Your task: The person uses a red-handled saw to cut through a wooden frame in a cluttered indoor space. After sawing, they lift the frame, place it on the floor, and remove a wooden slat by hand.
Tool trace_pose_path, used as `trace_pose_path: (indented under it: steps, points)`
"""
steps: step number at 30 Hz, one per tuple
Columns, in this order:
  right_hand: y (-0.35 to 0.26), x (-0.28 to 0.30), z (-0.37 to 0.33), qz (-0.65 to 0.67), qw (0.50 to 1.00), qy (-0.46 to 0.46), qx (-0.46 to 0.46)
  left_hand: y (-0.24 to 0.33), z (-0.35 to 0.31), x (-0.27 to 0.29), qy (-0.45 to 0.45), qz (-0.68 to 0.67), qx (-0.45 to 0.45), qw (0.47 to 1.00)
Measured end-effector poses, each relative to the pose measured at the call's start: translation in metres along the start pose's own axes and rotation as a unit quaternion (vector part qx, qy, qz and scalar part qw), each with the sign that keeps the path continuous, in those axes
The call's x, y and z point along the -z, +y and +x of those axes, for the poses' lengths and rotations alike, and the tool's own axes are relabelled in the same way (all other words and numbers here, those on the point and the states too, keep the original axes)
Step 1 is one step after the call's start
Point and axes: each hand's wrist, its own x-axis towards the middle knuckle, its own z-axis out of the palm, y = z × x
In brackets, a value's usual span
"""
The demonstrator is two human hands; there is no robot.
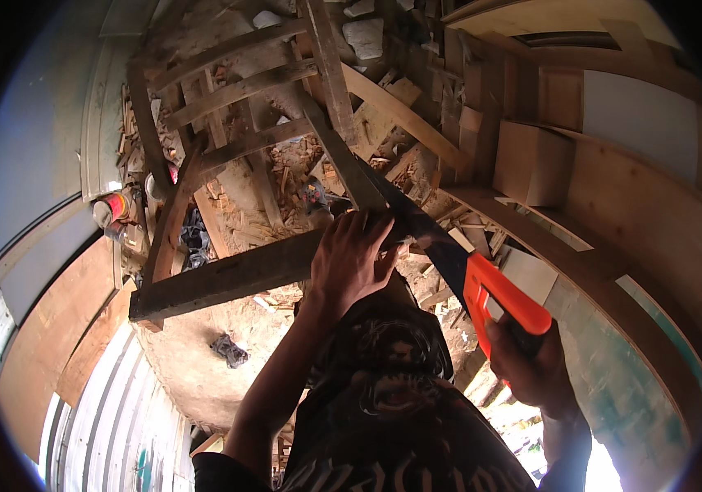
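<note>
My right hand (531,365) is wrapped round the orange handle of a handsaw (505,299). The dark blade slants up and left from the handle and lies against the near right corner of a wooden chair frame (244,86). Resting on that corner is my left hand (351,254), its fingers bent over the dark front rail (224,279); thumb and forefinger sit close to the blade. The chair frame has slatted cross pieces at its far end. Whether the saw teeth have entered the wood is hidden by my fingers.
Wood chips and offcuts (228,201) litter the dirt floor. A tin can (111,209) stands at the left beside a blue-grey panel (39,148). Along the right are wooden boards and a cabinet-like frame (597,254). A crumpled dark bag (229,351) lies below the rail.
</note>
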Motion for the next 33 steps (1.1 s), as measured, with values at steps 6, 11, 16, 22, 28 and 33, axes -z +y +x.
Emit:
trace_pose_path:
  steps: [6, 11, 16, 22, 28, 33]
  points:
    - [-0.007, -0.012, -0.007, -0.042, 0.999, -0.003, -0.019, 0.0, 0.005, 0.002, -0.019, 0.001, 0.007, 1.0]
    - [-0.004, -0.007, -0.007, -0.041, 0.999, 0.016, 0.018, -0.001, 0.007, 0.002, -0.022, -0.005, 0.004, 1.0]
    - [-0.007, -0.016, 0.017, -0.022, 1.0, 0.012, 0.013, -0.002, 0.006, 0.002, -0.025, -0.004, 0.005, 1.0]
    - [0.013, -0.01, -0.005, -0.018, 0.999, 0.038, 0.002, 0.003, 0.008, 0.001, -0.002, -0.027, 0.033, 0.999]
    - [0.041, -0.035, 0.028, -0.019, 0.985, 0.103, 0.138, -0.005, 0.007, -0.028, 0.065, 0.068, 0.098, 0.991]
    - [0.057, -0.014, -0.024, 0.004, 0.993, 0.056, 0.107, 0.003, 0.006, -0.021, 0.034, 0.079, 0.126, 0.988]
